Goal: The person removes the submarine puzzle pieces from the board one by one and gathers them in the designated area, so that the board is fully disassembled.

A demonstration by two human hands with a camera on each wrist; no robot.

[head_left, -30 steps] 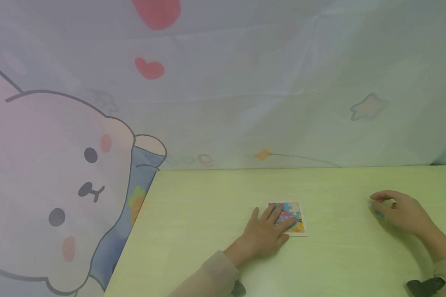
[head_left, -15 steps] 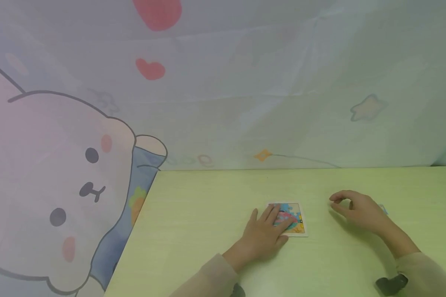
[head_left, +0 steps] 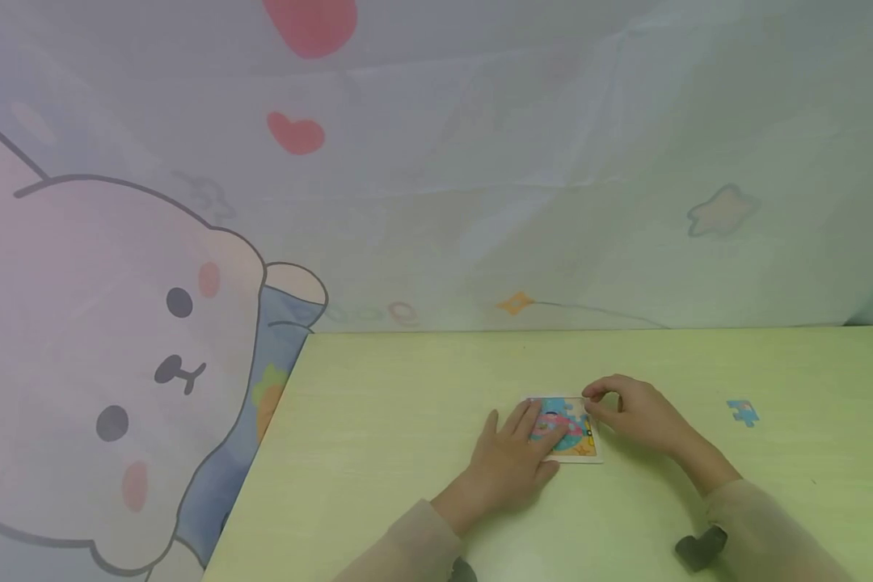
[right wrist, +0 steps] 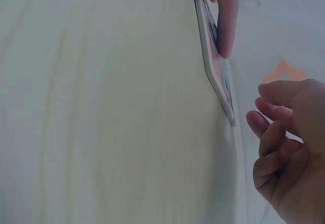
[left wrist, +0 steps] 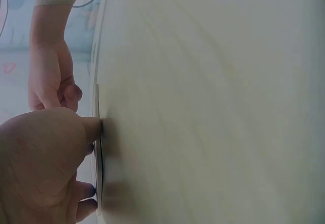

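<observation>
Under the spread fingers of my left hand lies a small square jigsaw puzzle with a pale border and a colourful picture. The left hand partly hides it. My right hand is at the puzzle's upper right corner, thumb and forefinger drawn close together. Whether a small piece sits between those fingertips does not show; the right wrist view shows the curled fingers just off the edge of the puzzle. A loose blue puzzle piece lies on the table to the right.
The pale yellow-green table runs back to a printed cloth backdrop with a large cartoon animal at the left. Dark devices are strapped near the wrists.
My right hand has moved left from beside the loose piece to the puzzle's corner, uncovering that piece on the table. My left hand has stayed on the puzzle, shifting slightly left.
</observation>
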